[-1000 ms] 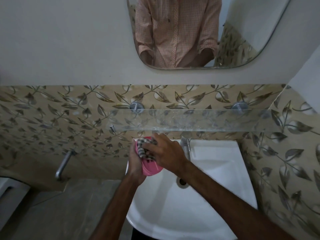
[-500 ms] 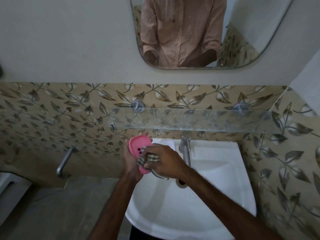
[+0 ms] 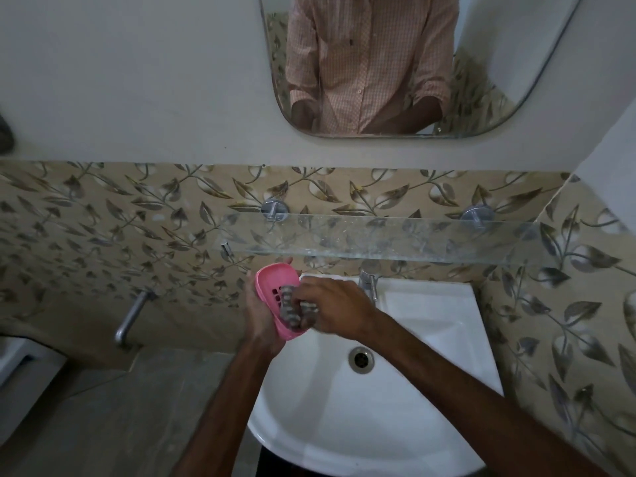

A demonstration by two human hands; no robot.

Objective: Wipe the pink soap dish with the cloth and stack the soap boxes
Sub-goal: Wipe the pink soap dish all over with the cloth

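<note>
Seen from the head, the left hand [image 3: 258,320] grips the pink soap dish [image 3: 274,290] from behind, fingers hooked over its far rim, tilting its slotted face up above the sink [image 3: 430,342] so drips fall in; the right hand [image 3: 335,309] has its fingers clenched on the bunched cloth [image 3: 292,310], pressing it into the dish's lower half. No soap boxes show; stacking looks undone.

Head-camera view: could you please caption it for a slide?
Left hand holds a pink soap dish at the washbasin; right hand wipes it with a checked cloth.
</note>
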